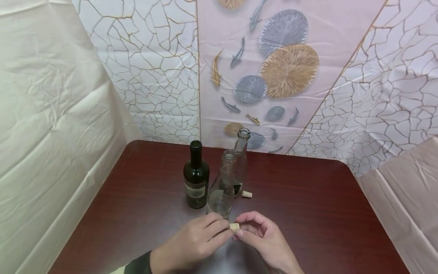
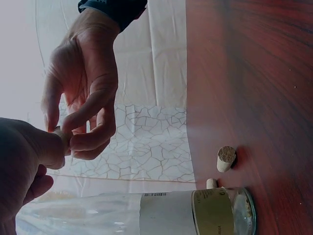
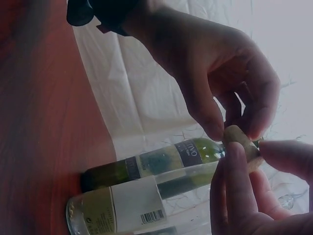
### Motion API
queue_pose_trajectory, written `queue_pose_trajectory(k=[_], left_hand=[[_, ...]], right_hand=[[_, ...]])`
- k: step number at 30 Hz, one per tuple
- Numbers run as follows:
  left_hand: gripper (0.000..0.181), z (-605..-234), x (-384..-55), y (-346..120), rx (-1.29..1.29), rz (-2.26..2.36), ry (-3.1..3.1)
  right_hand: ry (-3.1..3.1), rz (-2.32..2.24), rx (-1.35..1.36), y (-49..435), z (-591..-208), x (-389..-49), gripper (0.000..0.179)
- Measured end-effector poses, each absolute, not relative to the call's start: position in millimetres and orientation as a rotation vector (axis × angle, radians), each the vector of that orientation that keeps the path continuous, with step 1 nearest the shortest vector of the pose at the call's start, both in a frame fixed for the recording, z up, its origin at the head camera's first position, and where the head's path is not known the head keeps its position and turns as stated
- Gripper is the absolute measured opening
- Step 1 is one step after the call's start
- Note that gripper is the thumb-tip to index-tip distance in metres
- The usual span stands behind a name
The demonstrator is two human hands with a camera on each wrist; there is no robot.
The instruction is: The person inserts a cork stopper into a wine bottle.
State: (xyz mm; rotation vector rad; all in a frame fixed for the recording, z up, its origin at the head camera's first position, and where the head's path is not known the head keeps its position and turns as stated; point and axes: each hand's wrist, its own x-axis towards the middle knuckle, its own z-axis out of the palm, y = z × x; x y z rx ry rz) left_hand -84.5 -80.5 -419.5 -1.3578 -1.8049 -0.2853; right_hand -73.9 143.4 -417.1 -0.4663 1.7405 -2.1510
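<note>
Both hands meet at one small tan cork [image 1: 234, 227], in front of the bottles. My left hand [image 1: 198, 238] pinches one end of it with thumb and fingertips. At the other end, my right hand [image 1: 261, 236] pinches the cork between thumb and fingers. In the right wrist view the cork [image 3: 241, 139] sits tilted amid both sets of fingertips. A clear glass bottle [image 1: 220, 194] stands upright just beyond the left hand, its foot hidden behind the fingers. The left wrist view has its pale label [image 2: 166, 214] close by.
A dark green wine bottle [image 1: 196, 179] stands left of the clear one. Another clear bottle [image 1: 241, 160] rises behind. One loose cork [image 1: 246, 194] lies beside its base; the left wrist view also has a nearer cork [image 2: 225, 159] on the reddish-brown table [image 1: 308, 205]. Patterned cloth [image 1: 164, 76] hangs behind.
</note>
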Motion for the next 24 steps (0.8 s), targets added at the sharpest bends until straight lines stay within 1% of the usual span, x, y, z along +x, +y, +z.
queue_pose_trajectory(k=[5, 8, 11, 15, 17, 20, 24], left_hand=[[0.022, -421.8, -85.3, -79.4, -1.356, -0.201, -1.778], [0.023, -421.1, -83.3, -77.9, -1.345, -0.233, -1.802], [0.024, -417.6, -81.0, -75.5, -1.315, -0.385, -1.857], [0.019, -408.8, -79.5, -73.7, -1.236, -0.684, -1.888], [0.022, -403.7, -79.7, -73.7, -1.181, -0.809, -1.888], [0.033, -392.0, -81.8, -73.1, -1.082, -0.944, -1.865], [0.041, -381.0, -90.5, -73.0, -0.925, -1.088, -1.842]], right_hand=[[1.742, -2.18, -0.395, 143.7, -419.7, -72.8, 0.023], [1.754, -2.182, -0.364, 144.0, -420.1, -72.4, 0.023], [1.767, -2.186, -0.34, 144.3, -419.6, -72.5, 0.023], [1.803, -2.21, -0.326, 145.9, -418.2, -73.2, 0.025], [1.819, -2.223, -0.336, 147.5, -417.7, -73.8, 0.026], [1.819, -2.236, -0.373, 150.0, -417.8, -74.6, 0.025], [1.847, -2.215, -0.359, 150.3, -417.6, -74.8, 0.029]])
